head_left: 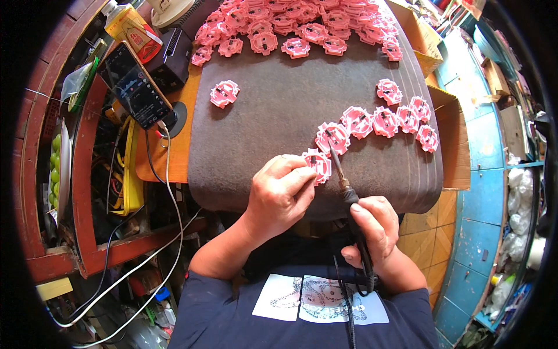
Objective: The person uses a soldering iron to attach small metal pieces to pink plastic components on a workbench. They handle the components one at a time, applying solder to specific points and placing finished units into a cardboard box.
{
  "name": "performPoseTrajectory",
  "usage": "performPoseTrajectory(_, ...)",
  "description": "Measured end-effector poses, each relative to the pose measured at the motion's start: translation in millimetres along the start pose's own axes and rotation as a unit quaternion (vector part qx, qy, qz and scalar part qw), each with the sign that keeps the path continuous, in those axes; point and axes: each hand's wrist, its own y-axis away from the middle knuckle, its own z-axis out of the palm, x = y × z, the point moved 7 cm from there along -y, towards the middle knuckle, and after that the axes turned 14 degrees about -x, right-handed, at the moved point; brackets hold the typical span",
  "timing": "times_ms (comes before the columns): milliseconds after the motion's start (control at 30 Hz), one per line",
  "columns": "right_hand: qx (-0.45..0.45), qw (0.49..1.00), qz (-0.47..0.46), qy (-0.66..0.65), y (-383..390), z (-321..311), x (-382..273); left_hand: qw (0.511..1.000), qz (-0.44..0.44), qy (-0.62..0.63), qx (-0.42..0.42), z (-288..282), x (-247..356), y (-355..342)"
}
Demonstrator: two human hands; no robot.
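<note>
My left hand is pinched closed at the left edge of a pink plastic piece with a dark centre; what lies between the fingertips is hidden. My right hand grips a soldering iron with a black handle and metal shaft. Its tip is over or on another pink piece, just above the one by my left hand. A row of similar pieces extends to the right on the dark mat, and a lone piece lies at the upper left.
A heap of pink pieces covers the mat's far end. Left are a phone on a stand, a bottle, cables and a yellow container. Cardboard boxes and a blue tiled surface are at the right.
</note>
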Motion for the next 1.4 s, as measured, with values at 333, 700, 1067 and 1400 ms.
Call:
performPoseTrajectory(333, -0.02, 1.0, -0.014, -0.012, 10.7, -7.1, -10.9, 1.0, 0.001, -0.004, -0.002, 0.0, 0.3, -0.6)
performPoseTrajectory(700, -0.012, 1.0, -0.018, -0.012, 12.2, -5.8, -12.3, 0.999, 0.014, -0.028, -0.023, -0.2, 6.3, -2.9)
performPoseTrajectory(1067, -0.016, 1.0, -0.02, -0.016, 10.2, -4.4, -12.2, 0.998, 0.014, -0.043, -0.034, -0.6, 8.5, -3.4)
performPoseTrajectory(1400, -0.021, 0.999, -0.011, -0.024, 12.0, -4.3, -11.0, 0.998, 0.01, -0.052, -0.038, 0.0, 10.6, -4.3)
